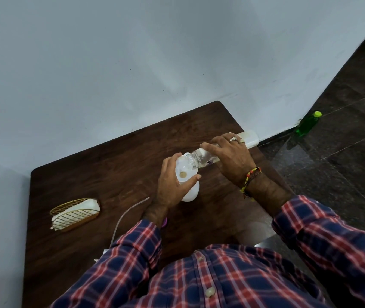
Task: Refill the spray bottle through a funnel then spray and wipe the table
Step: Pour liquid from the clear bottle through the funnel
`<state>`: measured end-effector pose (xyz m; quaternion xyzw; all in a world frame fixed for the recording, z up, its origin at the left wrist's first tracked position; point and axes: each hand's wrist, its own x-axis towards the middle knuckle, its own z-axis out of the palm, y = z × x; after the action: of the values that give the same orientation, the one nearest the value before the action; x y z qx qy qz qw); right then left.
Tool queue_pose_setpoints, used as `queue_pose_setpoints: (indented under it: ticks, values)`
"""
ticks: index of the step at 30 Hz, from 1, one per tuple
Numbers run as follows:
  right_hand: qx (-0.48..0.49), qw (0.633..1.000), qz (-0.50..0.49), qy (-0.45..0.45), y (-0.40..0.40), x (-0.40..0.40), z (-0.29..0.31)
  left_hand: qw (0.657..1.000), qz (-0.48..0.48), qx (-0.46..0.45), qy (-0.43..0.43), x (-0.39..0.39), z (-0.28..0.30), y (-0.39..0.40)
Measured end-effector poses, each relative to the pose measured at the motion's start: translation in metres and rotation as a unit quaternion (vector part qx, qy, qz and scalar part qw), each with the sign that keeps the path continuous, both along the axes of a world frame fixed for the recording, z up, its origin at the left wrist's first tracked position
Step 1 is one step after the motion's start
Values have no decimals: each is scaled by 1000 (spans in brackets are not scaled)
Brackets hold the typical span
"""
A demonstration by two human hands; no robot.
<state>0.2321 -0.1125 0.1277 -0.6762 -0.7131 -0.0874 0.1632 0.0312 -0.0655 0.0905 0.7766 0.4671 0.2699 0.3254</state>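
A person in a red, white and navy plaid shirt stands at a dark wooden table set against a pale blue-grey wall. The right hand, rings on two fingers and beaded bands at the wrist, curls over a clear plastic bottle tipped on its side, its open threaded mouth held over a white plastic funnel. The left hand wraps around the funnel and the white spray bottle standing beneath it, near the table's middle. Left of the spray bottle, a gold wire holder of white napkins sits on the table; between them lies a thin clear tube. Beyond the table's right corner, a green bottle stands on the dark stone floor.
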Motion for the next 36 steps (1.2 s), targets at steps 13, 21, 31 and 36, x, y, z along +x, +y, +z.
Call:
queue_pose_setpoints:
  ticks: [13,21,31,36]
  values:
    - [4,1000,2,-1,0,0,-1,1000,4,-1,11,0,-1,1]
    - [7,1000,2,-4,1,0,-3,1000,2,-5,11,0,0,1]
    - [-4,1000,0,-5,1,1,-4,1000,0,4,4,0,1,0]
    - [5,1000,1,-9,1,2,-5,1000,-1,7,-3,-1,1,-1]
